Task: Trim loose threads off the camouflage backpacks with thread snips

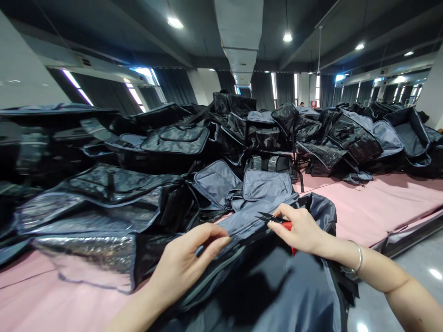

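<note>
An open dark bag [263, 281] with grey-blue lining lies in front of me, its edge running under both hands. My right hand [299, 228] is closed round small snips [287, 225] with red handles and black blades, which point left above the bag's edge. My left hand [194, 253] hovers over the left side of the bag, thumb and fingertips pressed together; whatever is between them is too small to make out. Beyond the hands, grey lining flaps [266, 185] lie spread out.
At the left lies a camouflage bag with a clear plastic panel [93, 258]. Heaps of dark camouflage bags [266, 138] stretch across the back. They rest on a pink-covered table [391, 203], whose edge runs along the right, above a grey floor [415, 272].
</note>
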The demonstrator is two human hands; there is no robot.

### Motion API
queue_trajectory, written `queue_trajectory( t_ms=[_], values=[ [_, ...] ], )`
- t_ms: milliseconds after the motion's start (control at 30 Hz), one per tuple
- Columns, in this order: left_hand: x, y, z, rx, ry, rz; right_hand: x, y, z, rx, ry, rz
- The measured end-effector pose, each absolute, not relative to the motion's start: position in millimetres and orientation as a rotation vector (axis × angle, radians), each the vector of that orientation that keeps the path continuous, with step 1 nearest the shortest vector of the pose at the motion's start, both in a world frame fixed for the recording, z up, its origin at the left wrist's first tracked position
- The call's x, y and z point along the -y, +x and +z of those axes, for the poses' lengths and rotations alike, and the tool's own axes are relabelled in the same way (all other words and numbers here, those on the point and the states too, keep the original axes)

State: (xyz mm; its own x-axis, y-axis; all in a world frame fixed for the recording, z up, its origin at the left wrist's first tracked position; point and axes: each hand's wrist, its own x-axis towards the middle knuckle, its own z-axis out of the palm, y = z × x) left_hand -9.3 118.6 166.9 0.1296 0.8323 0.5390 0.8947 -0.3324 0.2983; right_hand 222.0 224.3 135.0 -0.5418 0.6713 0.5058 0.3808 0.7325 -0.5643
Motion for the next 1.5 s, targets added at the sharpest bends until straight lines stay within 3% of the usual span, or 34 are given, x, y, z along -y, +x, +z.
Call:
queue_trajectory(
  t_ms=[300, 533, 800, 1100, 1367, 1500],
  values=[
    [-156.4, 24.6, 161.2, 1.635, -2.297, -0.522, -230.8, 228.4, 137.9, 1.982, -0.756, 0.772],
    [-190.0, 13.6, 176.8, 2.42, -2.519, -0.818, -227.7, 224.1, 121.4, 1.908, -0.79, 0.806],
    [-188.1, 11.5, 175.8, 2.54, -2.553, -1.002, -232.2, 216.9, 106.8, 1.925, -0.863, 0.798],
    [-165.4, 2.8, 169.8, 2.148, -2.57, -0.935, -235.4, 223.6, 109.0, 1.921, -0.876, 0.787],
    [-147.9, -2.5, 144.1, 1.14, -2.401, -0.517, -215.7, 237.9, 125.5, 2.131, -0.983, 0.528],
    [-144.5, -3.0, 137.9, 0.864, -2.262, -0.34, -209.4, 244.2, 129.3, 2.198, -1.025, 0.448]
  ],
)
